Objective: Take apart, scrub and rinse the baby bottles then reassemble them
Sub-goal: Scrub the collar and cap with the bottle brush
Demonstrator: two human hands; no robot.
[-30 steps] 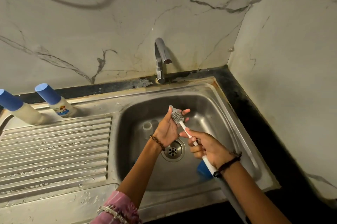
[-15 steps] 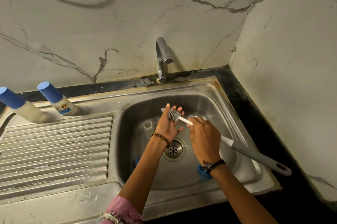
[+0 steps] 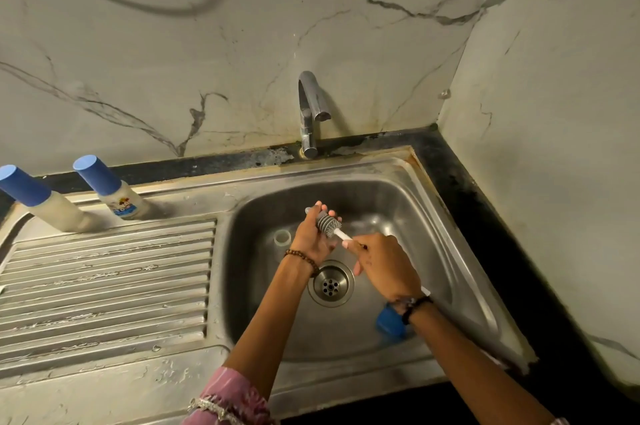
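Here, much is hard to read: the left hand (image 3: pixel 310 239) cups something small and clear against its palm, mostly hidden, while the grey head of the bottle brush (image 3: pixel 329 224) lies across its fingers. The right hand (image 3: pixel 384 269) has its grip closed round the brush's white stem; the rest of the handle is hidden under hand and forearm. A blue cap (image 3: pixel 389 320) on the sink (image 3: pixel 460 272) floor is partly covered by the right wrist. A clear ring (image 3: pixel 282 237) sits on the basin floor left of the hands, above the drain (image 3: pixel 330 283). Two capped baby bottles (image 3: pixel 117 196) stand at the back of the ribbed draining board (image 3: pixel 104 279). The tap (image 3: pixel 310 113) rises from the dark worktop (image 3: pixel 464 189) before marbled walls.
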